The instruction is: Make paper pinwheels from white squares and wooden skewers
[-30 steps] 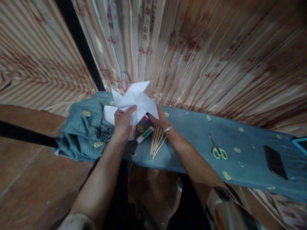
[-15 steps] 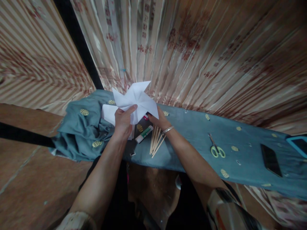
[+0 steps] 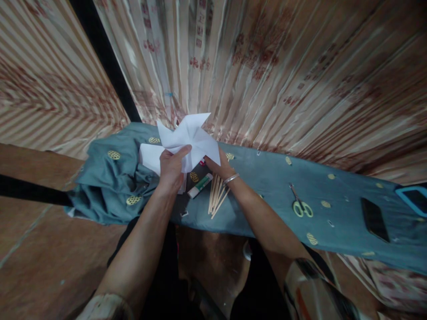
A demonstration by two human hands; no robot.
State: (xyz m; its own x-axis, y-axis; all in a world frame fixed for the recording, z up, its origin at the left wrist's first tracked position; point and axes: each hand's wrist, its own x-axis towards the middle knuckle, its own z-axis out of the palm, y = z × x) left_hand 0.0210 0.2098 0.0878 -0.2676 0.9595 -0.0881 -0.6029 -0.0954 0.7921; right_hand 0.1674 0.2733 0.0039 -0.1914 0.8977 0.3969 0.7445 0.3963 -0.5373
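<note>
A white paper pinwheel is held up over the cloth-covered surface, its folded blades spread outward. My left hand is closed on its lower left side, thumb pressed on the front near the centre. Behind the right blade is my right hand, its fingers mostly hidden by the paper; a bracelet circles that wrist. Below the pinwheel lie a glue stick and several thin wooden sticks. White paper rests on the cloth behind my left hand.
Green-handled scissors lie on the blue-green cloth to the right. Farther right are a dark phone and a blue-framed device. The cloth bunches up at the left by a black pole. A patterned curtain hangs behind.
The view has shifted very slightly. Both hands and the pinwheel stay almost in the same place, with the same hold.
</note>
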